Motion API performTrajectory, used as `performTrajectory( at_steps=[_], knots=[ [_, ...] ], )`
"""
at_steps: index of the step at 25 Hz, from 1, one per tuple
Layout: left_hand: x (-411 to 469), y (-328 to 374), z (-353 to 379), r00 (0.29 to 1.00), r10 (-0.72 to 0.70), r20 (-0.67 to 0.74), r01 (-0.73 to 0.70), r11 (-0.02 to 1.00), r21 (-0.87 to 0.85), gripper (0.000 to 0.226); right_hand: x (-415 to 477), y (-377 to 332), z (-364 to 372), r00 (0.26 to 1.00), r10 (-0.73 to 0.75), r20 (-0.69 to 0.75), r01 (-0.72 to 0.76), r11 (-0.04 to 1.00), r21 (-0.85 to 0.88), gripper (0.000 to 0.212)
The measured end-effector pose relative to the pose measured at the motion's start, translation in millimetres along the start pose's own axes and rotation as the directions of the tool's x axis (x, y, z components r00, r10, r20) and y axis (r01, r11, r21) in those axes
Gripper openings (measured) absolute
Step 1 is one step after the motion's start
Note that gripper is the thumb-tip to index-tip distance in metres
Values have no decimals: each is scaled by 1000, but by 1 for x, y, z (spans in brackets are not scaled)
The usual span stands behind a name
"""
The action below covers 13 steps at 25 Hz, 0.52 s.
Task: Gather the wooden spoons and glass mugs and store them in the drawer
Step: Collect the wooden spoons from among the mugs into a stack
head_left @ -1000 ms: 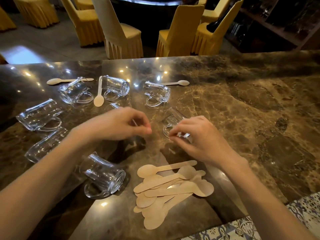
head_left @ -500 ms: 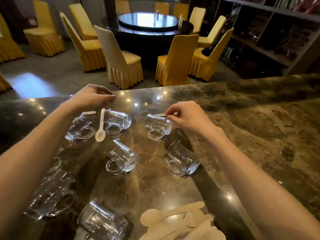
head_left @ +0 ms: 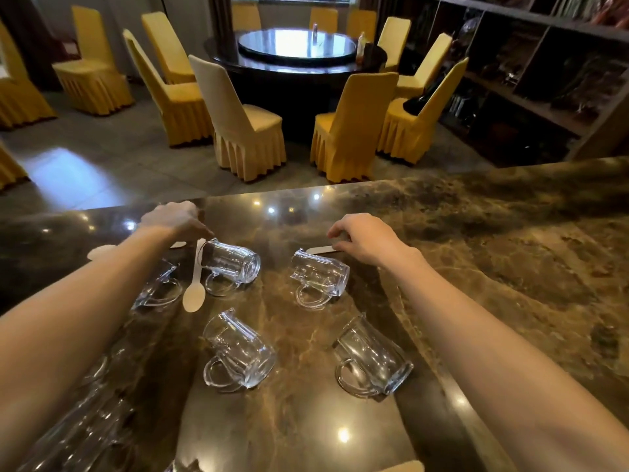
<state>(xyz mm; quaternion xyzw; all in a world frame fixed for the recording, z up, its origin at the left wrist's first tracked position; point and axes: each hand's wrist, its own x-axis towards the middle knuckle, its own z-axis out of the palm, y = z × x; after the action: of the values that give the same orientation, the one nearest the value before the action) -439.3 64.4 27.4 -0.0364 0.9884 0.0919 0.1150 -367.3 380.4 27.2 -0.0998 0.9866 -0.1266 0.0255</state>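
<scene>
Several glass mugs lie on their sides on the marble counter [head_left: 476, 267], among them a mug [head_left: 231, 264] at centre left, a mug [head_left: 320, 277] at centre, and two nearer mugs [head_left: 238, 352] [head_left: 371, 359]. My right hand [head_left: 367, 238] pinches the handle end of a wooden spoon [head_left: 320, 249] that lies flat behind the centre mug. My left hand [head_left: 173, 219] reaches to the far edge, its curled fingertips at the top of a spoon [head_left: 194, 284]. Another spoon [head_left: 102, 252] lies partly under my left forearm. Whether the left hand grips anything is hidden.
More mugs [head_left: 156, 287] [head_left: 85, 430] lie under and beside my left arm, blurred. The tip of a spoon pile [head_left: 405, 466] shows at the bottom edge. Beyond the counter are yellow-covered chairs [head_left: 245, 120], a round dining table [head_left: 296, 49] and dark shelves [head_left: 544, 80].
Both hands have moved from the near mugs to the far spoons. The view tilted up, so the spoon pile slid almost out of frame. The right hand closed on a spoon handle.
</scene>
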Motion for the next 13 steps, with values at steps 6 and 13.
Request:
performTrajectory(
  at_steps=[6, 13],
  knots=[
    [-3, 9, 1, 1000, -18, -9, 19, 995, 93, 26, 13, 15, 16, 998, -51, -27, 47, 992, -118, 30],
    [-4, 11, -1, 999, 0, -41, 4, 996, 85, 23, 14, 21, 28, 994, -98, -49, 91, 988, -122, 25]
  ],
)
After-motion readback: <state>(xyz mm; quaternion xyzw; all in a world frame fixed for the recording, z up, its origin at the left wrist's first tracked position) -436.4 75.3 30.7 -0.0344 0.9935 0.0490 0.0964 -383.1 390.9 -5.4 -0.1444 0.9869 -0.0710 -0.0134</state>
